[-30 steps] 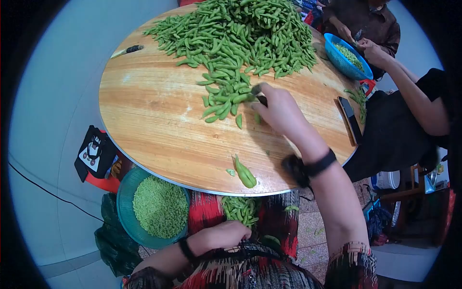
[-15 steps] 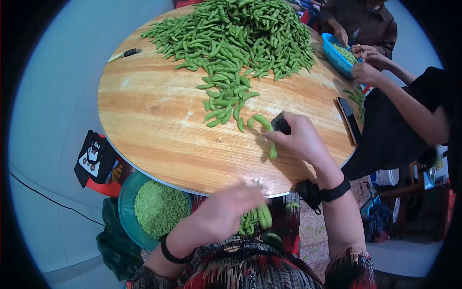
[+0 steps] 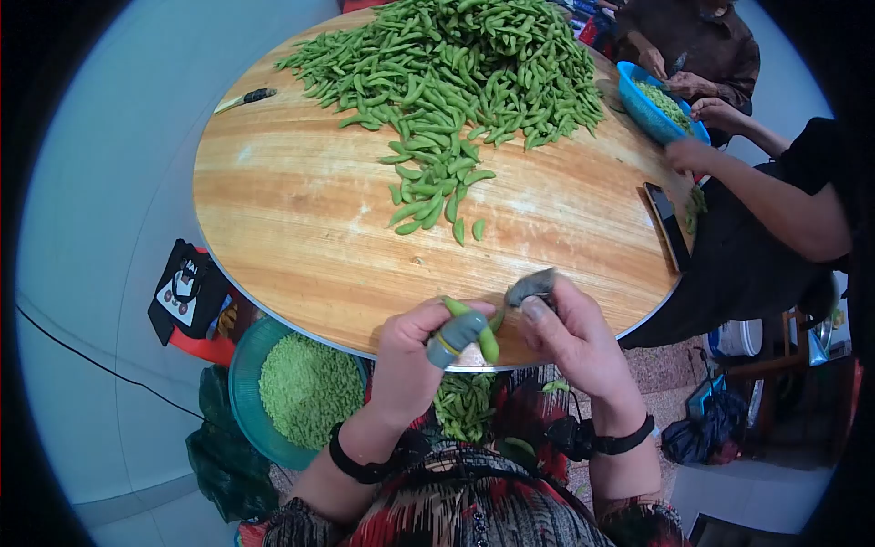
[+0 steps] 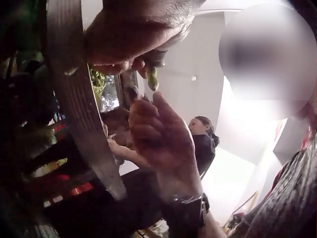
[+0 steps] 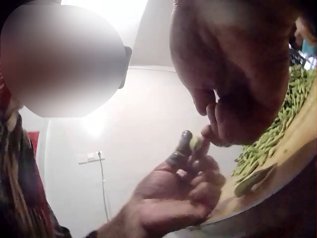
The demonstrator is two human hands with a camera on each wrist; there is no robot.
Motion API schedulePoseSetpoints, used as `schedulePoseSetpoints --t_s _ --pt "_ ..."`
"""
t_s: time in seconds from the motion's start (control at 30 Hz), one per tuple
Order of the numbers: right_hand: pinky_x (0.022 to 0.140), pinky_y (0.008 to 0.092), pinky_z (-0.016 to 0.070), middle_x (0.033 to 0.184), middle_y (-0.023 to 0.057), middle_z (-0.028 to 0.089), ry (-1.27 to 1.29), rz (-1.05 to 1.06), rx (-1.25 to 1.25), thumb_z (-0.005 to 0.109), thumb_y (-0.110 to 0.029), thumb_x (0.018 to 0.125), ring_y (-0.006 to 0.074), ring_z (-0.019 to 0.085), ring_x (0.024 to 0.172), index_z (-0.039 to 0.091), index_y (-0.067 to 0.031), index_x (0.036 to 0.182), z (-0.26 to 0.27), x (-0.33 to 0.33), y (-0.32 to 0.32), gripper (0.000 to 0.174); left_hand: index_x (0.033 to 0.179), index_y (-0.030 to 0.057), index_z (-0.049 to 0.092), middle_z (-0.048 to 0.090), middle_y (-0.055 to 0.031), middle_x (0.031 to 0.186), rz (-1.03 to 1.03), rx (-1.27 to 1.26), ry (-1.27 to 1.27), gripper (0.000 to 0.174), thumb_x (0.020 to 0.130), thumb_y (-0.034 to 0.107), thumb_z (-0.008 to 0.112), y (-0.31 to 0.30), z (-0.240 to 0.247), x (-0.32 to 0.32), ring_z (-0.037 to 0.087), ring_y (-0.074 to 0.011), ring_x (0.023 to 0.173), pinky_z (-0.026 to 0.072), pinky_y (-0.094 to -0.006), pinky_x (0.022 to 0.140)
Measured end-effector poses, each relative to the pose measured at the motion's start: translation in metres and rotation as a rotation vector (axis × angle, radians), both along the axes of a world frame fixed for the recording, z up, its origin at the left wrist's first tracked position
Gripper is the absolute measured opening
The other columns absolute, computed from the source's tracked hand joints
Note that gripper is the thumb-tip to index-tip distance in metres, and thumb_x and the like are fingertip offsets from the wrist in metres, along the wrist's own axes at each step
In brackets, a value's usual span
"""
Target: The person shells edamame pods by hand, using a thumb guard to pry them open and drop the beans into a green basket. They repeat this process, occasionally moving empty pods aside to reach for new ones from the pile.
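Note:
Close over the near edge of the round table, my left hand [image 3: 406, 360] holds green bean pods [image 3: 488, 342] under its thumb, which wears a grey cover with a yellow band. In the left wrist view a pod end [image 4: 153, 79] sticks out below that hand. Facing it, my right hand [image 3: 579, 337] has bent fingers, a dark cover [image 3: 530, 288] on the index finger and the thumb close below. Its fingertips are near the pods; I cannot tell whether they pinch one. A large pile of pods [image 3: 465, 73] lies across the far half of the table.
A teal basket [image 3: 244, 401] of shelled beans stands at lower left, and pods [image 3: 463, 410] lie on my lap. On the table's right are a phone [image 3: 667, 228] and a blue basket [image 3: 643, 105] of beans, where other people's hands work. A black bag [image 3: 187, 287] sits left.
My right hand has come back from the pile towards me, after carrying pods. My left hand has risen from the lap to meet it and now holds pods over the table edge.

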State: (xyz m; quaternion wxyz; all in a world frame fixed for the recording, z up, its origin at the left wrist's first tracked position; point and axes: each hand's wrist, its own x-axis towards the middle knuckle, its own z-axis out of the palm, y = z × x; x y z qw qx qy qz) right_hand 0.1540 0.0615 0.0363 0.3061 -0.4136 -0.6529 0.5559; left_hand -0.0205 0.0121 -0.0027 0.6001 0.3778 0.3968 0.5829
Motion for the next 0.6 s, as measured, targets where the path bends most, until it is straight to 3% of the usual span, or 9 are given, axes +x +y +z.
schedulePoseSetpoints --t_s 0.03,0.1,0.2,0.33,0.43,0.5,0.6 --pt "0.052 0.0198 0.0353 0.070 -0.0042 0.049 0.002 0.006 -0.003 0.050 -0.023 0.094 0.0040 0.041 0.061 0.055 -0.0036 0.098 0.002 0.000 -0.002 0.020 0.099 -0.0022 0.065 0.061 -0.0030 0.083 0.006 -0.003 0.002 0.018 0.082 0.002 0.059 0.000 -0.002 0.001 0.056 -0.0093 0.076 0.0444 -0.0217 0.066" --pt "0.052 0.0187 0.0340 0.071 -0.0030 0.049 0.067 0.170 -0.264 0.042 -0.022 0.097 0.0045 0.041 0.060 0.052 -0.0030 0.099 0.008 0.002 -0.006 0.022 0.096 -0.0033 0.065 0.063 -0.0021 0.081 0.086 -0.091 -0.259 0.016 0.086 0.008 0.058 0.001 -0.003 0.004 0.055 -0.0077 0.074 0.0436 -0.0231 0.066" --pt "0.049 0.0191 0.0321 0.069 -0.0026 0.047 0.218 0.272 -0.431 0.038 -0.019 0.098 0.0047 0.038 0.056 0.051 -0.0028 0.095 -0.003 0.005 -0.009 0.021 0.092 -0.0033 0.064 0.064 -0.0055 0.084 0.134 -0.055 -0.167 0.017 0.087 0.011 0.056 0.004 0.005 0.014 0.051 -0.0050 0.065 0.0374 -0.0174 0.059" --pt "0.047 0.0186 0.0297 0.067 -0.0028 0.045 0.402 0.344 -0.586 0.038 -0.018 0.098 0.0042 0.035 0.054 0.052 -0.0036 0.093 -0.005 0.010 -0.007 0.020 0.090 -0.0027 0.065 0.064 -0.0057 0.084 0.130 -0.037 -0.104 0.016 0.087 0.011 0.057 0.006 0.000 0.013 0.052 -0.0065 0.065 0.0381 -0.0184 0.059" --pt "0.046 0.0177 0.0280 0.065 -0.0029 0.044 0.272 0.281 -0.544 0.039 -0.018 0.098 0.0036 0.034 0.052 0.052 -0.0040 0.094 -0.009 0.009 -0.005 0.019 0.087 -0.0023 0.064 0.063 -0.0062 0.082 0.130 -0.050 0.054 0.014 0.085 0.010 0.059 0.007 -0.005 0.011 0.053 -0.0083 0.065 0.0395 -0.0203 0.059" --pt "0.045 0.0175 0.0267 0.066 -0.0025 0.045 0.293 0.272 -0.583 0.040 -0.018 0.098 0.0033 0.033 0.052 0.052 -0.0040 0.094 -0.010 0.007 -0.006 0.019 0.083 -0.0027 0.063 0.062 -0.0062 0.076 0.187 0.139 0.587 0.015 0.084 0.012 0.062 0.005 0.004 0.010 0.054 -0.0105 0.065 0.0409 -0.0223 0.061" --pt "0.043 0.0173 0.0243 0.066 -0.0016 0.046 0.393 0.285 -0.704 0.040 -0.018 0.098 0.0028 0.031 0.050 0.052 -0.0040 0.097 -0.012 0.006 -0.007 0.018 0.080 -0.0027 0.063 0.059 -0.0055 0.072 0.194 0.320 0.604 0.020 0.083 0.017 0.065 0.005 0.009 0.010 0.055 -0.0108 0.066 0.0424 -0.0229 0.061"
